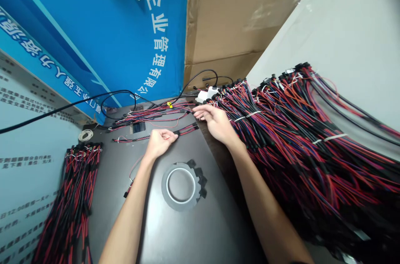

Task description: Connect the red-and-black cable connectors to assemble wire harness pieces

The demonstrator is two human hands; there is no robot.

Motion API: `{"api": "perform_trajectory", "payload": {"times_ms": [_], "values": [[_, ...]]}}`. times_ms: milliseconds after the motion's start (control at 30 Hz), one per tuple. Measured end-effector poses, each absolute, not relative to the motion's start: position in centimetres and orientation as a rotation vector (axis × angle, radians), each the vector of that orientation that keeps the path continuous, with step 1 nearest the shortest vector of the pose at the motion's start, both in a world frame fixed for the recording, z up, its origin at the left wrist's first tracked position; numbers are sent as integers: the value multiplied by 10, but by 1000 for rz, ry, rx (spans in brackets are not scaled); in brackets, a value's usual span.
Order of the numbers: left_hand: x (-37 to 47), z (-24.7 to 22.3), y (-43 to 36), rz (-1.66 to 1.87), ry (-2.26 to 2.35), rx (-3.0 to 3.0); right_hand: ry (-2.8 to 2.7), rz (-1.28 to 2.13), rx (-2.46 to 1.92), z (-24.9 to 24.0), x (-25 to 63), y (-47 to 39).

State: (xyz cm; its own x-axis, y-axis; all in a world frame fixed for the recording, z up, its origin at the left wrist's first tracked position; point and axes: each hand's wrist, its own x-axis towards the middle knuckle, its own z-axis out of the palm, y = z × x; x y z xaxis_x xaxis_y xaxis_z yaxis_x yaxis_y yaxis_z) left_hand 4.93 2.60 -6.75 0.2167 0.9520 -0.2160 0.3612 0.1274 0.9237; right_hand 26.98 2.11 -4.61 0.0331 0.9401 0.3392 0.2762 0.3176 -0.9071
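My left hand (161, 145) is closed in a pinch on a wire harness (186, 129), near its black-wrapped part. The harness has red and black wires with small connectors and lies across the grey table (215, 222). My right hand (215, 123) is at the table's right edge, its fingers drawn together beside a pile of loose red and black wires (146, 116). Whatever sits between those fingertips is too small to make out. Nearer to me lies a grey roll of tape (167, 197), with several black tape pieces (202, 181) stuck along its right side.
Large bundles of tied harnesses (281, 130) fill the right side. Another bundle (78, 197) hangs at the left edge, near a small white coil (85, 135). A white plug adapter (206, 95) and black cable (62, 108) lie behind. Blue panels (125, 26) and cardboard (225, 18) wall the back.
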Motion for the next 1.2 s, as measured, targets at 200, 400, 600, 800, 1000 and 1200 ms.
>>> {"api": "perform_trajectory", "payload": {"times_ms": [200,400,600,800,1000,1200], "values": [[50,-66,28,682,1360,1443,-1186,700,-1137,-35,273,22],[52,-60,29,639,1381,1451,-1316,782,-1208,-41,264,22],[50,-62,28,637,1341,1445,-1782,909,-1267,-59,244,17],[48,-65,28,678,1279,1402,-1982,737,-1285,-73,233,12],[47,-68,29,689,1270,1406,-1957,840,-1261,-71,232,13],[46,-70,30,686,1282,1450,-1842,949,-1153,-78,229,15]]}}
